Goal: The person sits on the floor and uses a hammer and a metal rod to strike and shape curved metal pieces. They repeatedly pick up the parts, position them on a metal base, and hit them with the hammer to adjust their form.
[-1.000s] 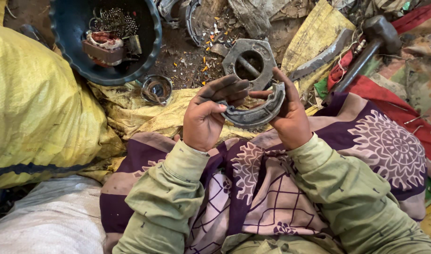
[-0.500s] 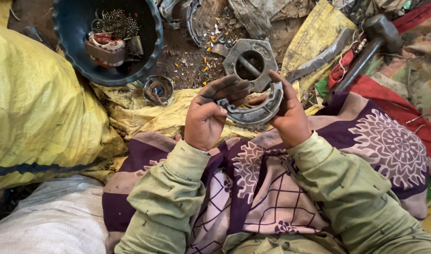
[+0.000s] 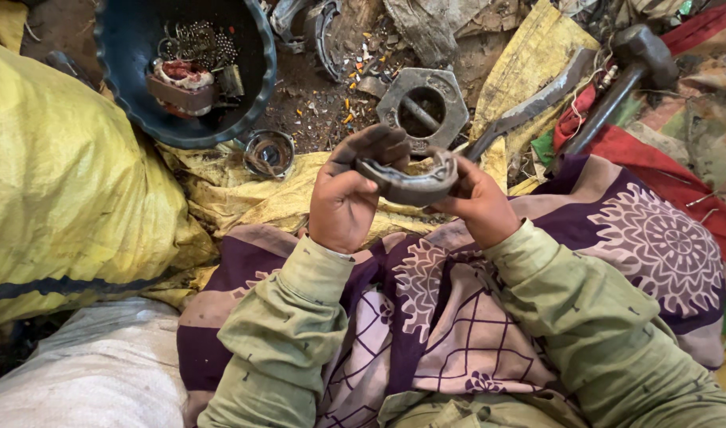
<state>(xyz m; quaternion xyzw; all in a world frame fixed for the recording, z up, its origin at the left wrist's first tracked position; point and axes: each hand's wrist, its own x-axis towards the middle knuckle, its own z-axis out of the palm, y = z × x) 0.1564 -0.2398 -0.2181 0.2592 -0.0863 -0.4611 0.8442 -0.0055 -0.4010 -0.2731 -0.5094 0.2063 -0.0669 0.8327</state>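
Grey metal ring point(image 3: 408, 184) sits gripped between both hands, left hand point(image 3: 349, 198) and right hand point(image 3: 478, 202), fingers clenched around it. Loose parts already lie in the blue tub point(image 3: 125, 95); this ring is not yet there.

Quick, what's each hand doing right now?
Left hand: closed on the left end of the curved grey metal piece.
Right hand: closed on the same piece's right end.

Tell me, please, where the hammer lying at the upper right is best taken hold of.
Take the hammer by its dark handle, coming from above. The handle slants down-left from the heavy head and lies exposed on the red cloth, away from both hands.
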